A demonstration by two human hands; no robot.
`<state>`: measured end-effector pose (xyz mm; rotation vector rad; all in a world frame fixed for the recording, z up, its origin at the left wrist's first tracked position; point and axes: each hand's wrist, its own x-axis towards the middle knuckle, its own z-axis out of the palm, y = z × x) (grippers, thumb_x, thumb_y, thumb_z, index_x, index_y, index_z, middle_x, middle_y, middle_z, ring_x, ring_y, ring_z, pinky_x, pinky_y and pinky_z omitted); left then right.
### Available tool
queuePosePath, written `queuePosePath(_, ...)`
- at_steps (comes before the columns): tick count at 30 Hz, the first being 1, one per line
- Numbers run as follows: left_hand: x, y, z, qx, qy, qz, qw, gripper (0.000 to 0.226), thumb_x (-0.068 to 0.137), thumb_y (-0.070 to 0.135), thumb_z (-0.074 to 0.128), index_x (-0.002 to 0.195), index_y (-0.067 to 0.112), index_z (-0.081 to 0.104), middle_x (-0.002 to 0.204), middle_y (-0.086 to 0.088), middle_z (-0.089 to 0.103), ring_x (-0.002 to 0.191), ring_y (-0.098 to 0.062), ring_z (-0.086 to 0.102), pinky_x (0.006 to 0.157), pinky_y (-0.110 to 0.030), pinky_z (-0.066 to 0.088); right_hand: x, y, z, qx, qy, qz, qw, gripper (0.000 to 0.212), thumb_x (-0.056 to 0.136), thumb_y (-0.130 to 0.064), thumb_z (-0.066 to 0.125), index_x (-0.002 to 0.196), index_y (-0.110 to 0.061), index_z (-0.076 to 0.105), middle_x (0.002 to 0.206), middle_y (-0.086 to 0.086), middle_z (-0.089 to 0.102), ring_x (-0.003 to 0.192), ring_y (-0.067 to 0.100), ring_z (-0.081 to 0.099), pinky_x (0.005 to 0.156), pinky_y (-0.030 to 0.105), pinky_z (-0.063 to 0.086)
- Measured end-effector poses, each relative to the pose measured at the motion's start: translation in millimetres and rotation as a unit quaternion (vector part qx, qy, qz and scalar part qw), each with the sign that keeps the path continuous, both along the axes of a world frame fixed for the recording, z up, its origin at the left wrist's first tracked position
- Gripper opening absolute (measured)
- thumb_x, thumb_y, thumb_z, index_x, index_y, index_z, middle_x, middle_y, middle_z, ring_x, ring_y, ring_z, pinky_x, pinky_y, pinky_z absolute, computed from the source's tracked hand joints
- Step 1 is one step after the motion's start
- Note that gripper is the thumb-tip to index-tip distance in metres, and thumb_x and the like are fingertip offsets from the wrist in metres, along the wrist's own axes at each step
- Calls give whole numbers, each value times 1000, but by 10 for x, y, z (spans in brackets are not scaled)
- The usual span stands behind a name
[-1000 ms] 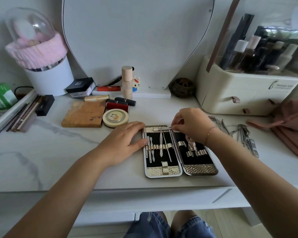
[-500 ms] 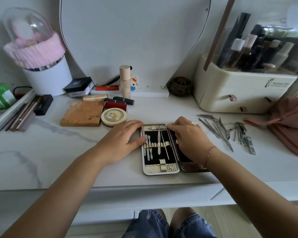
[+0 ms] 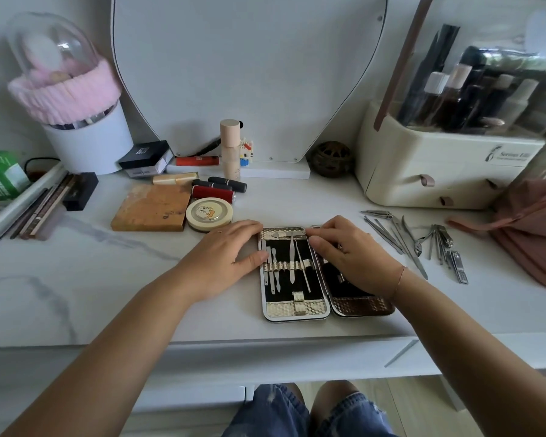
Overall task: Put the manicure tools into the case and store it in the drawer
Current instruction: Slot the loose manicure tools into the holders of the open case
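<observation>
- Open black-lined, scaly-trimmed metal case [image 3: 297,305] lay by marbled worktop's [image 3: 108,279] front edge.
- Left hand [image 3: 224,257], fingers straight, pressed its left rim.
- Right hand [image 3: 356,257] covered right half; grip unclear.
- Slim steel tools [image 3: 416,244] lay loose alongside.

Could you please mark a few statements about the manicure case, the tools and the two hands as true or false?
1. The manicure case lies open on the table. True.
2. Every tool is already inside the case. False: loose tools lie on the table to the right of the case.
3. The left hand rests against the case's left edge. True.
4. The right hand holds a clipper up in the air. False: it rests on the case's right half.
</observation>
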<state>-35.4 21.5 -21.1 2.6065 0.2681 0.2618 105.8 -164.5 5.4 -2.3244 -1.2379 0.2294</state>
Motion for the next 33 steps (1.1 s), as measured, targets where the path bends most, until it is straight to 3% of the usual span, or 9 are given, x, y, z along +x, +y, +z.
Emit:
queuePosePath(5,2,3,-4,1,-5,-1,1000,66,84,58,35,142,25,30,149,9,29,136,-7,23,106,-19,16,-49,-1,-37,-24,-52,7,998,44,93,-50,35,131,-34,51,114,-8,45,117,12,41,101,35,24)
queuePosePath(14,7,14,-22,1,2,1,1000,69,82,61,32,142,27,30,149,10,28,137,-7,23,108,-22,17,-55,-21,-30,-22,-59,26,998,65,80,-63,17,127,-36,53,112,-7,44,113,12,41,97,35,24)
queuePosePath(18,14,15,-23,4,0,0,1000,66,85,58,35,142,26,30,149,10,29,136,-7,24,109,-22,17,-8,-24,-45,-20,-54,40,998,66,85,-71,13,123,-37,55,106,-10,43,112,11,40,92,31,21)
queuePosePath(23,6,0,-4,3,-1,0,1000,67,84,58,35,141,25,31,149,9,29,136,-7,24,109,-21,16,21,-38,-101,16,-42,26,999,99,64,-87,-3,134,-36,44,107,-16,41,113,6,39,95,31,24)
queuePosePath(28,5,3,-9,8,-6,-1,1000,60,89,52,40,142,25,31,149,9,29,137,-8,24,108,-21,16,-22,-19,-131,4,-78,20,997,78,74,-74,9,128,-37,50,110,-10,43,112,12,42,95,34,25)
queuePosePath(33,11,3,-10,13,-10,-4,1000,59,90,49,41,142,23,31,148,9,30,136,-7,25,107,-21,17,-28,-21,-150,-31,-137,29,990,95,68,-83,-5,134,-36,44,113,-7,41,111,14,39,92,32,24)
